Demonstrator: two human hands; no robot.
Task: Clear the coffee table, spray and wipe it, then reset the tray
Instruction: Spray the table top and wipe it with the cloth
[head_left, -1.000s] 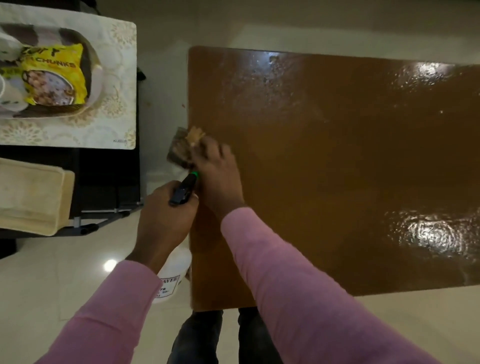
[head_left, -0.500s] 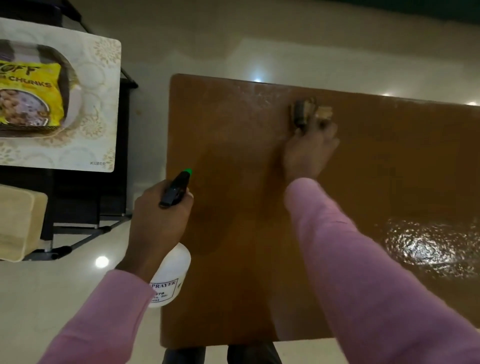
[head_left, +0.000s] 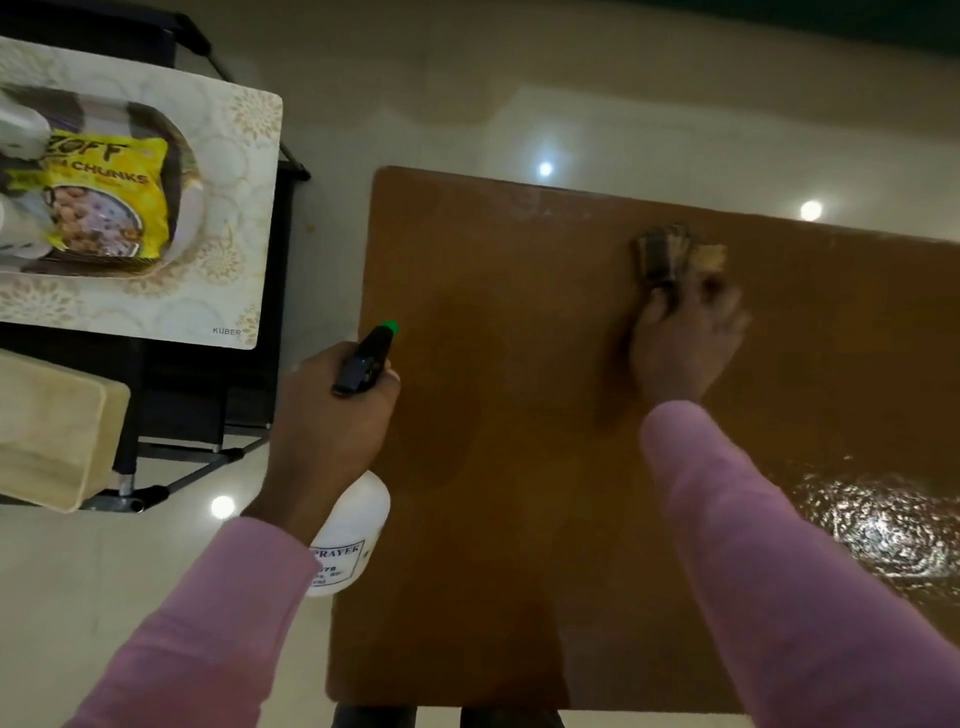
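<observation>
Near far edge of coffee table (head_left: 519, 467), right hand (head_left: 685, 343) presses the soft, limp cloth (head_left: 667, 254) flat, fingers spread, not curled. Left hand (head_left: 332, 415) is clamped on spray bottle (head_left: 353, 530) neck, beside table's left edge; bottle prob. light, plastic smooth.

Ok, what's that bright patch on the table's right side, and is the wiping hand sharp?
Head view: the bright patch is light glare on the glossy coffee table, rippled as if wet; the right hand and cloth are motion-blurred; the left hand and spray bottle read sharper.
</observation>
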